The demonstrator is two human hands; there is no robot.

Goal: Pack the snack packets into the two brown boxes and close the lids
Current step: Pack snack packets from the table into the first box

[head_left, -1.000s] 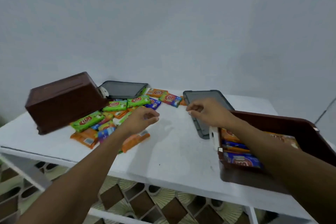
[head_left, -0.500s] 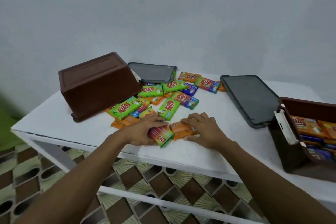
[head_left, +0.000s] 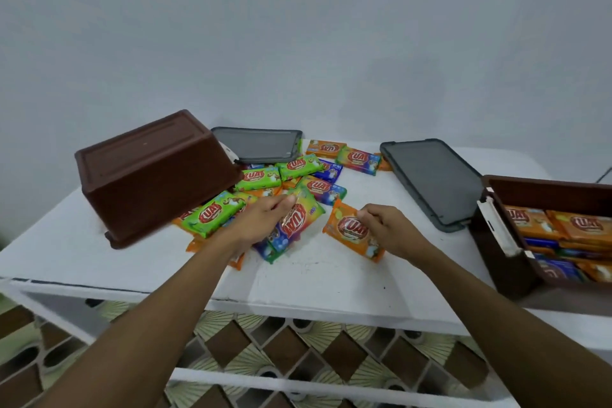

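Apparently left hand [head_left: 261,223] and right hand [head_left: 392,230] pinch packets [head_left: 350,232].

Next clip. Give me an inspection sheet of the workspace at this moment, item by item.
Surface: white table, packets heaped left of centre.
Job's things: upturned brown box tilted over loose packets; open brown box at right, partly filled; back grey lid and right grey lid lie flat, off the boxes.
Clutter: nothing seen.
Grippers: left hand pinches a multicoloured packet; right hand pinches an orange packet.
Cables: thin dark line at far right edge; cannot tell.
Surroundings: grey wall, patterned floor.
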